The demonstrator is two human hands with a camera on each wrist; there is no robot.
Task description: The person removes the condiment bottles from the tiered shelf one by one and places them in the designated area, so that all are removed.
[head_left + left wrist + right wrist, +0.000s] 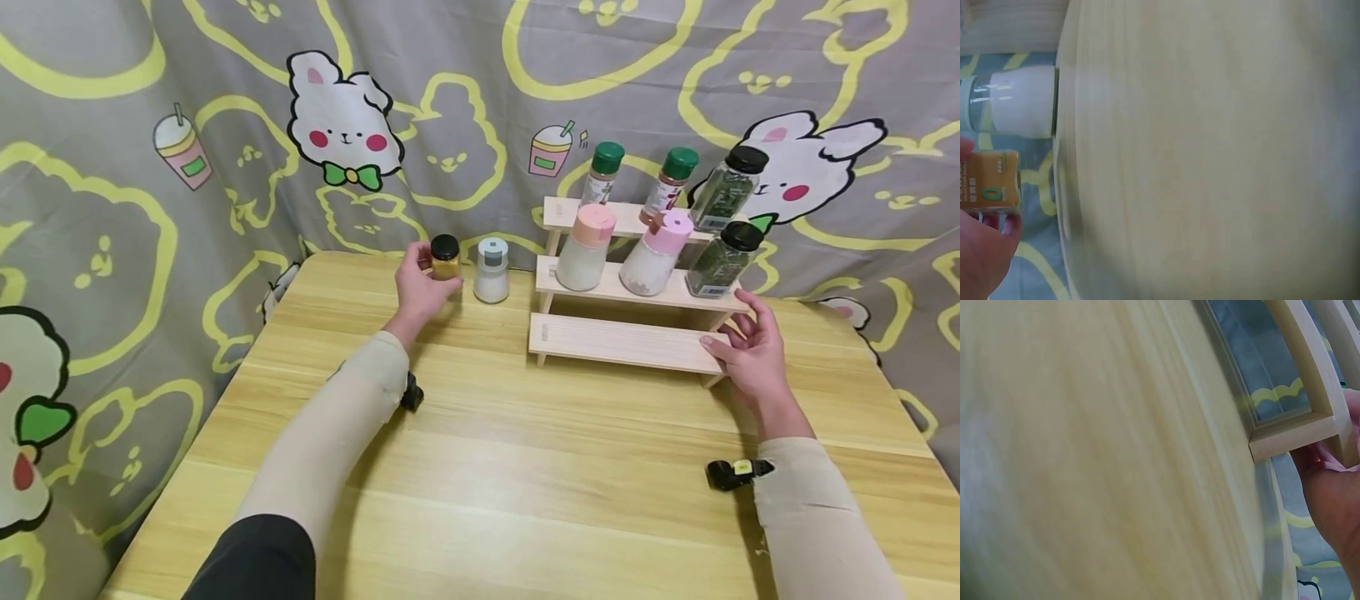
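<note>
My left hand (pixel 423 287) grips a small spice jar (pixel 446 265) with a black lid and orange-yellow powder. In the left wrist view, the jar's label (pixel 990 181) shows, and its base is a little off the tabletop. A white-powder shaker (pixel 492 279) with a grey-and-white cap stands just right of it. At the other side, my right hand (pixel 753 358) holds the right end of a three-tier wooden spice rack (pixel 630 340), thumb over the bottom shelf. The right wrist view shows the rack's wooden leg (pixel 1294 434) beside that hand, whose fingers are partly hidden.
On the middle tier stand an orange-capped shaker (pixel 585 254), a pink-capped shaker (pixel 654 258) and a black-lidded herb jar (pixel 722 265). The top tier bears two green-capped bottles (pixel 602 177) and another herb jar (pixel 726 193). A patterned curtain (pixel 450 167) hangs behind the wooden table (pixel 525 483).
</note>
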